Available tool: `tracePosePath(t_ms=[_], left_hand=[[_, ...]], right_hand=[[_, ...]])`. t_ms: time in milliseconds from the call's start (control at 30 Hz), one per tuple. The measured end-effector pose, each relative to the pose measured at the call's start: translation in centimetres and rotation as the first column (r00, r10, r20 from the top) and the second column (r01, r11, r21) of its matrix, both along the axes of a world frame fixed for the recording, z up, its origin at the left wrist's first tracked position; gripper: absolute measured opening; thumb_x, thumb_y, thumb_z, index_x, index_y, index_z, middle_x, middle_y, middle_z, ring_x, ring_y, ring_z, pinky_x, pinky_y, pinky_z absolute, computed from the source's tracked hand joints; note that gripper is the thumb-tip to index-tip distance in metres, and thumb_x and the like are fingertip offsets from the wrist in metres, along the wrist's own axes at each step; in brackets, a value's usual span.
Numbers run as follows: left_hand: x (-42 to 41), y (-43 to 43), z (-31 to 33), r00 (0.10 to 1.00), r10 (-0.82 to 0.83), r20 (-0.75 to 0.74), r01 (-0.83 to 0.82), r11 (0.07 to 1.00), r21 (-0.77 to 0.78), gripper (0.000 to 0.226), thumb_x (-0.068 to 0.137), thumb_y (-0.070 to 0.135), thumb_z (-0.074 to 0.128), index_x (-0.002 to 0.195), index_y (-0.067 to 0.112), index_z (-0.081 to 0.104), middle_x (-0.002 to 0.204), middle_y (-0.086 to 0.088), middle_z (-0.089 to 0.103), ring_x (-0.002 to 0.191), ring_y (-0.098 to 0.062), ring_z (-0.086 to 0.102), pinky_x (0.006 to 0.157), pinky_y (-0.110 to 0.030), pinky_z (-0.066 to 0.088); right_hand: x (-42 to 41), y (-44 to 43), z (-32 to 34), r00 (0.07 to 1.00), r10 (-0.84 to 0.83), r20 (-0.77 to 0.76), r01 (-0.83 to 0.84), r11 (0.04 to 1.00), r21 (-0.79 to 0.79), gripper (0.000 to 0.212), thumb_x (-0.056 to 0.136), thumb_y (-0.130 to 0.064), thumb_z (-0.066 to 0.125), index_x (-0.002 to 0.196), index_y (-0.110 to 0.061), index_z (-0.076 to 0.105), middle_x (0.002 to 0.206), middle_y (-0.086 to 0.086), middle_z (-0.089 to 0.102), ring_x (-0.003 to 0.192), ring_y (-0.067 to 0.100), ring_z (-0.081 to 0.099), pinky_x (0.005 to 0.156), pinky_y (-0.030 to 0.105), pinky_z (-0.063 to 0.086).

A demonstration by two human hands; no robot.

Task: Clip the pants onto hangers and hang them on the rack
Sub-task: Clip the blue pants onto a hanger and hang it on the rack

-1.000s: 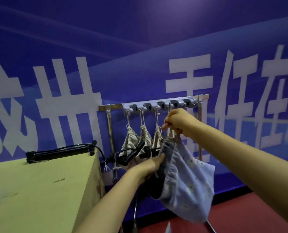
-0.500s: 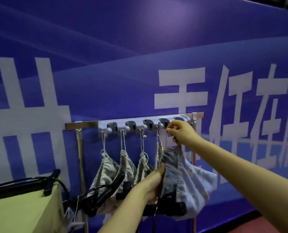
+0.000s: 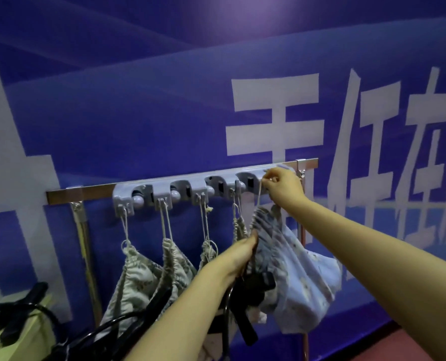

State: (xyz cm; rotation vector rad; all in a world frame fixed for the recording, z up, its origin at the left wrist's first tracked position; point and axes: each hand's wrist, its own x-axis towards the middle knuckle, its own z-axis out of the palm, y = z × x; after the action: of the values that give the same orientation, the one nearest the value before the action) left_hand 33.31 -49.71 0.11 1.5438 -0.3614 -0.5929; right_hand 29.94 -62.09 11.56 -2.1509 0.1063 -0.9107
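A grey multi-slot holder (image 3: 180,190) is fixed to a metal rack bar (image 3: 86,192) against the blue wall. Three beige patterned pants (image 3: 136,277) hang from its hooks by their drawstrings, and a fourth hangs partly hidden behind my left hand. My right hand (image 3: 282,187) pinches the drawstring of light blue patterned pants (image 3: 302,277) at the holder's right end. My left hand (image 3: 239,256) grips the blue pants' gathered waistband. A black clip hanger (image 3: 253,295) hangs below that hand.
More black hangers (image 3: 21,316) lie on a yellow-green table (image 3: 13,342) at the lower left. The rack's upright posts (image 3: 82,243) stand left and right. Red floor (image 3: 425,347) shows at the lower right.
I have come closer to the rack. My right hand has risen with the drawstring to the holder's right end, and the blue pants have lifted with it.
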Motion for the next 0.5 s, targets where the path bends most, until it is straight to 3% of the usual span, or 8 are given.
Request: tracePosePath(t_ms=[100,200,333,433,500], left_hand=[[0.4,-0.1,-0.2,0.999,0.045,0.016,-0.045,0.998,0.038,0.044,0.097,0.045,0.037,0.089,0.014,0.068,0.080,0.000,0.075,0.077,-0.013,0.070,0.081,-0.028,0.053],[0.6,-0.6,0.5,0.999,0.038,0.014,-0.039,0.998,0.044,0.048,0.096,0.049,0.036,0.100,0.013,0.068,0.103,-0.008,0.072,0.099,-0.021,0.068,0.099,-0.037,0.048],[0.8,-1.8,1.4,0.999,0.054,0.004,-0.054,0.998,0.036,0.050,0.097,0.047,0.035,0.108,0.009,0.065,0.118,-0.014,0.067,0.110,-0.026,0.063,0.104,-0.041,0.044],[1.1,-2.3,1.3,0.997,0.061,-0.038,-0.060,0.998,0.012,0.047,0.098,0.045,0.033,0.096,0.012,0.067,0.112,-0.012,0.068,0.102,-0.026,0.065,0.100,-0.038,0.047],[1.2,-2.3,1.0,0.995,0.073,-0.063,-0.072,0.997,0.014,0.050,0.099,0.044,0.031,0.106,0.009,0.065,0.114,-0.014,0.068,0.102,-0.027,0.064,0.096,-0.036,0.049]], right_hand=[[0.6,-0.3,-0.9,0.999,0.016,0.042,-0.020,0.994,0.109,0.015,0.092,-0.011,0.056,0.097,-0.007,0.070,0.091,0.006,0.062,0.073,0.019,0.057,0.074,0.036,0.052],[0.9,-1.1,-1.3,0.996,-0.036,0.081,0.020,0.981,0.193,0.014,0.091,-0.011,0.057,0.093,-0.009,0.070,0.101,0.012,0.067,0.082,0.028,0.063,0.081,0.045,0.054],[1.5,-1.9,-0.9,0.998,-0.042,0.053,0.027,0.968,0.250,0.013,0.092,-0.012,0.056,0.093,-0.009,0.069,0.090,0.012,0.067,0.084,0.032,0.066,0.081,0.047,0.055],[2.2,-2.3,-0.7,1.000,0.029,0.010,-0.031,0.937,0.348,0.012,0.092,-0.008,0.057,0.085,-0.010,0.067,0.080,0.009,0.064,0.064,0.020,0.060,0.065,0.034,0.054],[2.6,-2.7,-1.2,0.996,0.084,-0.018,-0.065,0.875,0.479,0.014,0.091,-0.005,0.058,0.079,-0.008,0.066,0.071,0.008,0.060,0.053,0.017,0.053,0.053,0.028,0.046]])
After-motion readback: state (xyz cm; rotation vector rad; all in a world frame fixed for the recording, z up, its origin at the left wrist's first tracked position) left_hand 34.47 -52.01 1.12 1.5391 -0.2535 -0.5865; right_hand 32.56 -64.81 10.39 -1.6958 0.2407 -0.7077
